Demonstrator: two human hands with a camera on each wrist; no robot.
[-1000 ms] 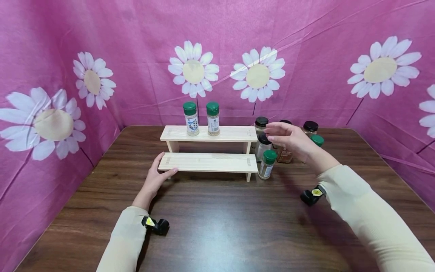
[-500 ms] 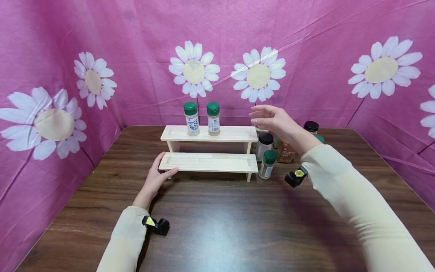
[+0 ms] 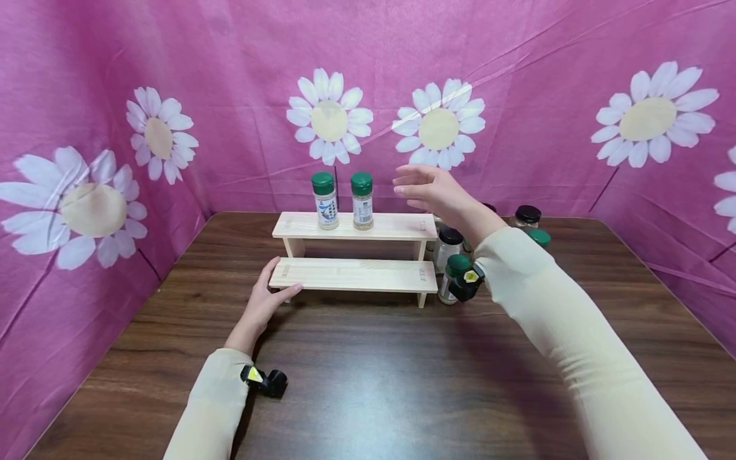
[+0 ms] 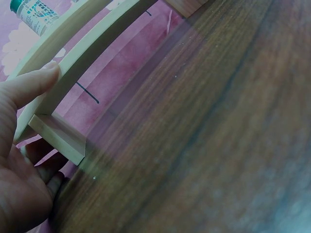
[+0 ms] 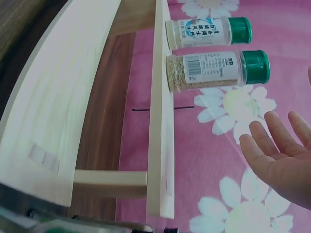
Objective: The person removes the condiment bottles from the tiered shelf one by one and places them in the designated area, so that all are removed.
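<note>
On the dark wooden table [image 3: 368, 383] stood a two-step shelf [image 3: 353, 275] of pale, unfinished wood, its boards flat and square-edged. The left hand [image 3: 261, 305] rested against the lower board's left end, thumb on top and fingers tucked beside the leg, gripping lightly enough to steady it. The right hand [image 3: 434, 195] hung in the air above the right part of the upper board, empty, fingers straight and slightly apart, near the two jars on that board but touching neither.

The nearer jar [image 3: 361, 200], clear with pale seeds inside and a ribbed green cap, stood upright just beside its twin [image 3: 324, 200], which carried a blue-and-white label. A clean grasp would probably need the fingers to close around the right jar's smooth body from its free right side, low enough not to tip it into its neighbour.

More jars [image 3: 451, 246] with black and green caps clustered on the table right of the shelf. A pink daisy-print cloth [image 3: 517, 96] hung behind.
</note>
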